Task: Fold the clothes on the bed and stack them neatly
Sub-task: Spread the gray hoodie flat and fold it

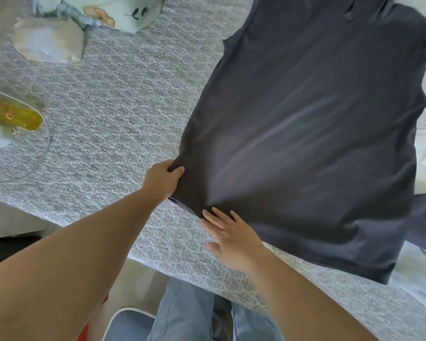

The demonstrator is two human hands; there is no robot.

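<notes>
Patterned bed (113,114), dark shirt (305,134) lengthwise away, hem nearest, left hand (164,179) gripping its corner, right hand (231,238) flat, fingers spread

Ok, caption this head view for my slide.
Left hand grips dark shirt corner; right hand flattens it on bed.

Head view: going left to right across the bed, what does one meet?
Yellow-centred fan → beige folded cloth → left hand gripping the shirt's corner → right hand flat at its hem → dark grey shirt.
</notes>
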